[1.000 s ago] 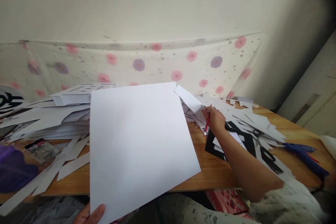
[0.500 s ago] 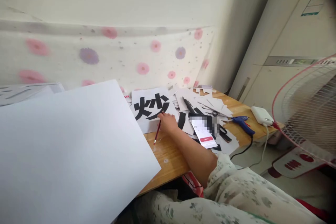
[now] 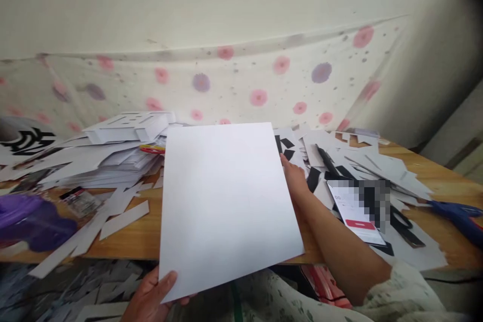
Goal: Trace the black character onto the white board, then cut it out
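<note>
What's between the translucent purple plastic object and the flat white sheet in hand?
Head view: long flat white strips, a small transparent plastic packet, and some wooden tabletop showing beside the white sheet.

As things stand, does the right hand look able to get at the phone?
Probably yes: the phone lies face-up beside the right forearm, with only flat cut pieces between it and the right hand by the white sheet.

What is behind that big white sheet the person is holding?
Beyond the white sheet, a flowered cloth shows above, and paper with black shapes peeks out at right. Whatever lies directly behind the sheet is covered.
</note>
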The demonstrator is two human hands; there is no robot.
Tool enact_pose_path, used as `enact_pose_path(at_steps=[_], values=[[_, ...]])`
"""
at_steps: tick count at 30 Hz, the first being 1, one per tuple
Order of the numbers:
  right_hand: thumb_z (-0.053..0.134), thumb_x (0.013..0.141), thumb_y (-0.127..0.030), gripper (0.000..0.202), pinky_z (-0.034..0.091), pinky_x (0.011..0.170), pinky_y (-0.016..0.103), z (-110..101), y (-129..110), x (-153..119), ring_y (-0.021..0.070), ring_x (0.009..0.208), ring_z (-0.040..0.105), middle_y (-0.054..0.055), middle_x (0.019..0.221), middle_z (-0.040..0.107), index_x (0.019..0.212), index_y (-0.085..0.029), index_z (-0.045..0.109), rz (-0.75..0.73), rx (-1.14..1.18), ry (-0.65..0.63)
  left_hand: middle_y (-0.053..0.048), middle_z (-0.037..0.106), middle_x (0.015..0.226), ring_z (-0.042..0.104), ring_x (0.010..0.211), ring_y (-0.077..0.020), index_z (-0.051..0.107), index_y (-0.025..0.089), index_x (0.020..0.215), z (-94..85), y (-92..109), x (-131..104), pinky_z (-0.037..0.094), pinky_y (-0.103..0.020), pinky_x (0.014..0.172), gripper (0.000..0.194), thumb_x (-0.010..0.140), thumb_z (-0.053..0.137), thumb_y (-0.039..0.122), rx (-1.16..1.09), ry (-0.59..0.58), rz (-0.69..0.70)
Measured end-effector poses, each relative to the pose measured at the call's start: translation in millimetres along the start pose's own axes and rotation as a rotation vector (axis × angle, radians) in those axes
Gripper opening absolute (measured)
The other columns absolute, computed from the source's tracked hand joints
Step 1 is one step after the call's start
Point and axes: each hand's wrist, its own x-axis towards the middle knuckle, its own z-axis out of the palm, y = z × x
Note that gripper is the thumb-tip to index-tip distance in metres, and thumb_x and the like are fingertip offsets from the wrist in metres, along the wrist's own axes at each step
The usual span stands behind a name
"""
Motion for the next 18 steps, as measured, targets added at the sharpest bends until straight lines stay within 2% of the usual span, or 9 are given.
enact_pose_path(at_steps=[2, 5, 7, 11, 13, 18], values=[[0.050, 0.086, -0.022, 0.053, 0.037, 0.102, 0.053, -3.8, 1.2, 0.4, 0.0316, 0.114, 0.059, 0.020, 0.124, 0.065, 0.139, -0.014, 0.047, 0.005, 0.134, 0.063, -0.008, 0.072, 0.072, 0.063, 0.060, -0.0225, 0.070, 0.016, 0.078, 10.0, 0.9, -4.0, 0.050, -0.031, 0.050, 0.047, 0.055, 0.087, 0.053, -0.012, 0.021, 0.044], [0.042, 0.091, -0.033, 0.047, 0.050, 0.089, 0.044, -12.8, -0.9, -6.6, 0.0263, 0.101, 0.066, 0.016, 0.112, 0.069, 0.133, -0.014, 0.051, 0.014, 0.349, 0.108, -0.009, 0.070, 0.069, 0.064, 0.060, -0.0231, 0.070, 0.014, 0.080, 19.3, 1.4, -8.8, 0.049, -0.030, 0.049, 0.050, 0.057, 0.085, 0.056, -0.005, -0.010, 0.070], [0.041, 0.093, -0.041, 0.047, 0.055, 0.077, 0.037, -18.8, -3.2, -20.8, 0.0219, 0.087, 0.069, 0.010, 0.101, 0.072, 0.131, -0.016, 0.052, 0.015, 0.502, 0.081, -0.008, 0.069, 0.067, 0.064, 0.059, -0.0221, 0.069, 0.014, 0.080, 23.1, 1.8, -10.8, 0.048, -0.029, 0.049, 0.050, 0.058, 0.085, 0.056, -0.011, -0.027, 0.077], [0.063, 0.081, -0.050, 0.059, 0.050, 0.061, 0.028, -21.7, -1.7, -65.0, 0.0162, 0.067, 0.063, 0.002, 0.083, 0.069, 0.131, -0.021, 0.053, 0.148, 0.850, -0.059, -0.006, 0.068, 0.065, 0.062, 0.056, -0.0194, 0.068, 0.013, 0.080, 30.2, 0.4, -9.2, 0.046, -0.027, 0.049, 0.046, 0.061, 0.084, 0.052, -0.036, -0.048, 0.121], [0.069, 0.077, -0.049, 0.064, 0.050, 0.063, 0.027, -18.6, 2.0, -86.2, 0.0167, 0.069, 0.063, 0.001, 0.080, 0.069, 0.132, -0.020, 0.052, 0.213, 0.907, -0.077, -0.006, 0.068, 0.064, 0.062, 0.056, -0.0199, 0.068, 0.013, 0.078, 33.1, -2.2, -5.4, 0.046, -0.027, 0.049, 0.045, 0.060, 0.084, 0.051, -0.028, -0.101, 0.132], [0.074, 0.071, -0.041, 0.069, 0.054, 0.068, 0.032, -16.1, 12.2, -116.8, 0.0227, 0.079, 0.068, 0.006, 0.093, 0.074, 0.132, -0.020, 0.053, 0.352, 0.904, 0.013, -0.004, 0.068, 0.065, 0.059, 0.056, -0.0179, 0.069, 0.014, 0.079, 37.1, -5.3, -0.6, 0.049, -0.028, 0.049, 0.046, 0.057, 0.085, 0.050, -0.003, -0.153, 0.152]])
